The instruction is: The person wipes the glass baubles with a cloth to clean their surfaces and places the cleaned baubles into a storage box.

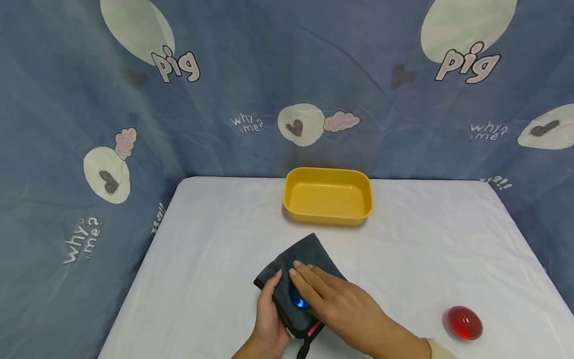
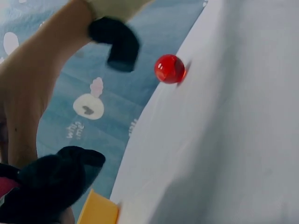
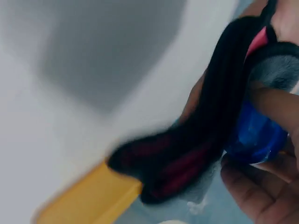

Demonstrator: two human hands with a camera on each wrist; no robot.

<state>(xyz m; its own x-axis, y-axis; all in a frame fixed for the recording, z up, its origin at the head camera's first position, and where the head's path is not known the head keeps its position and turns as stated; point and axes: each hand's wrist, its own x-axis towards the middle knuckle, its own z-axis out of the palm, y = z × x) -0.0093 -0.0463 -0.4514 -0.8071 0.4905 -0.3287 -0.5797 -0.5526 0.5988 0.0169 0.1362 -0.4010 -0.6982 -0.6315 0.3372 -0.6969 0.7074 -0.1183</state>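
My left hand [image 1: 270,321] holds a folded dark grey cloth [image 1: 309,249] with black edging, a pink tag and a hanging loop. Its thumb lies on the cloth's upper face. Over the cloth, my right hand [image 1: 343,309] grips a shiny blue ball [image 1: 298,299] and holds it against the fabric. Most of the ball is hidden under the fingers in the head view. In the right wrist view, the fingers and thumb wrap the blue ball [image 3: 259,135] beside the blurred folds of the cloth [image 3: 205,126].
A clear red ball [image 1: 464,323] rests on the white-covered table [image 1: 202,249] at the near right. Beyond the cloth, a yellow rectangular tub [image 1: 327,219] stands near the table's back edge. Blue printed curtains [image 1: 251,65] surround the back and sides.
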